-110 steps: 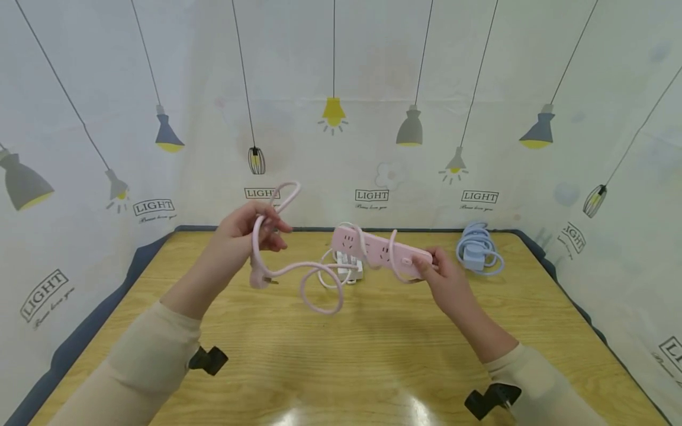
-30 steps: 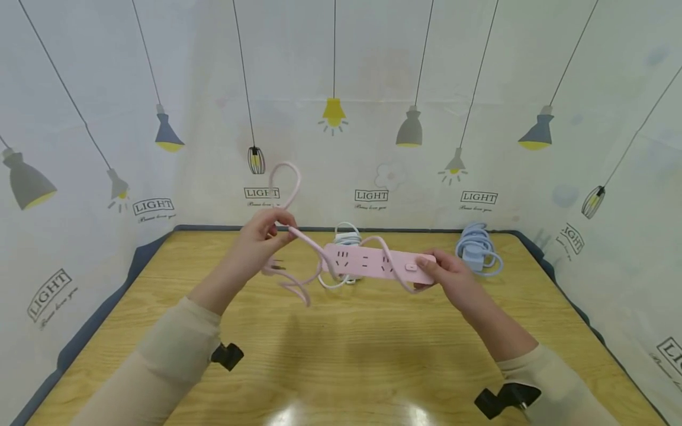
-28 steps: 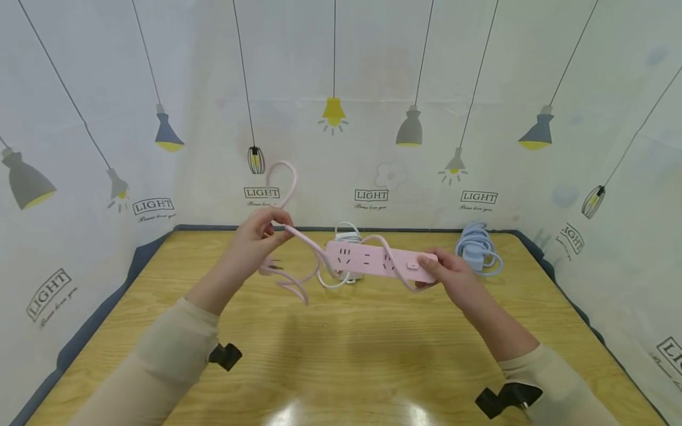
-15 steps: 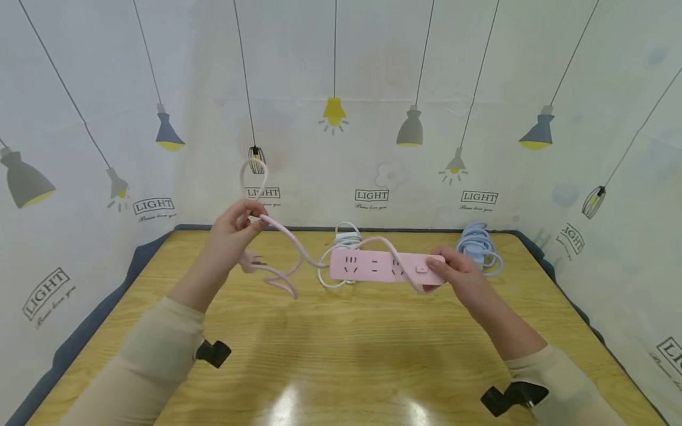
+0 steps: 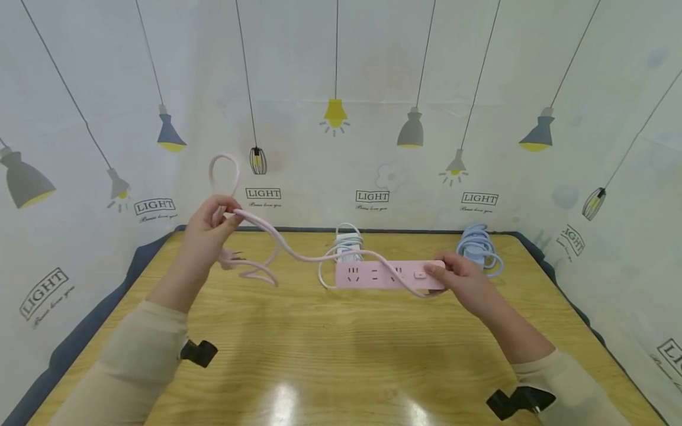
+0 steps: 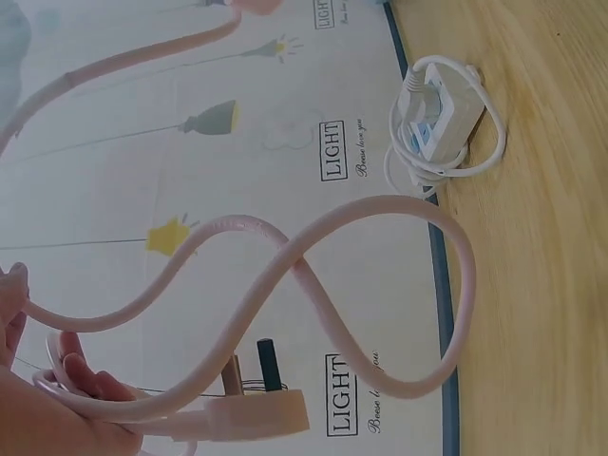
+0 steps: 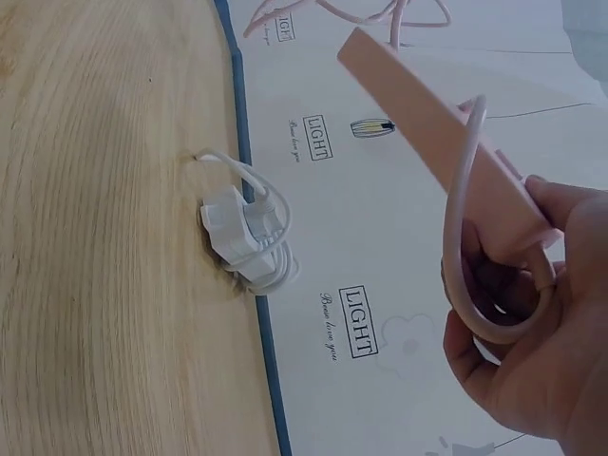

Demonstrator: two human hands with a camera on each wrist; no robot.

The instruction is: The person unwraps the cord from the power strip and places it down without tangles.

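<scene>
We saw the pink power strip (image 5: 382, 278) held crosswise between the two hands, above the table (image 5: 330, 355) and toward its far edge.

Its long axis ran from left to right, nearly parallel to that far edge, and the right hand (image 5: 469, 284) was the nearer one: it gripped the end with the switch. The left hand (image 5: 205, 231) was well apart, beyond the other end, a little higher, and pinched the pink cord (image 5: 306, 258). We noticed that this cord left the strip at the right hand's end, crossed in front of its face and then went up to the left hand, below which the plug (image 6: 256, 415) hung. Behind, we saw the white corded block (image 7: 228, 228) by the middle of the far edge, and the blue cord bundle (image 5: 476, 245) near the far right corner.
</scene>
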